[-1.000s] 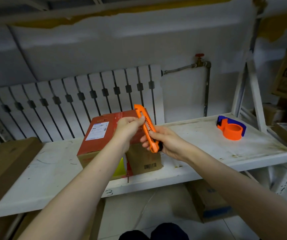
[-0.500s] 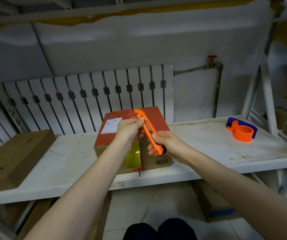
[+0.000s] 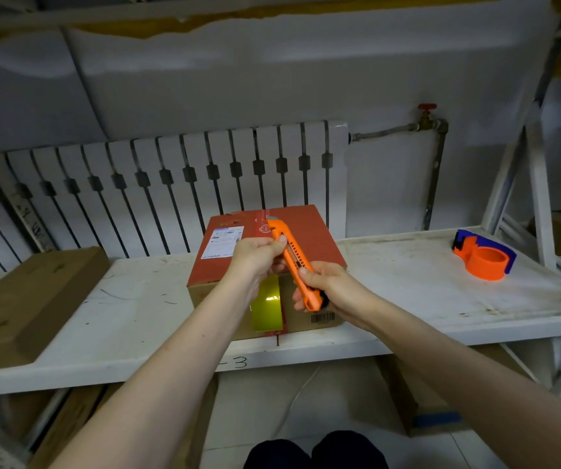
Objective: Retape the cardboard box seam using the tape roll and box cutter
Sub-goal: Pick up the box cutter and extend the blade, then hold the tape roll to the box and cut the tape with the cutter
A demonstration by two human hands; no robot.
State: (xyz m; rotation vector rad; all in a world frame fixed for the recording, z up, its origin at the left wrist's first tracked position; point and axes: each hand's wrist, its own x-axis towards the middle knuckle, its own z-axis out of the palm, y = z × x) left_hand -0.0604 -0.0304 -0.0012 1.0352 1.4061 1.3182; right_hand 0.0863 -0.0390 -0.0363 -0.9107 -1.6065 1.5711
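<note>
While the cardboard box sits at the shelf's front edge, both hands, left hand and right hand, pinch the orange box cutter above it; the tape roll rests near the shelf's right edge.

both hands grip the box cutter just above the red-topped cardboard box. bare shelf lies open to its right up to the tape dispenser; left, a flat brown box blocks; the radiator closes the back.

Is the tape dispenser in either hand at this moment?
No, the tape dispenser sits alone on the shelf while both hands hold the box cutter.
</note>
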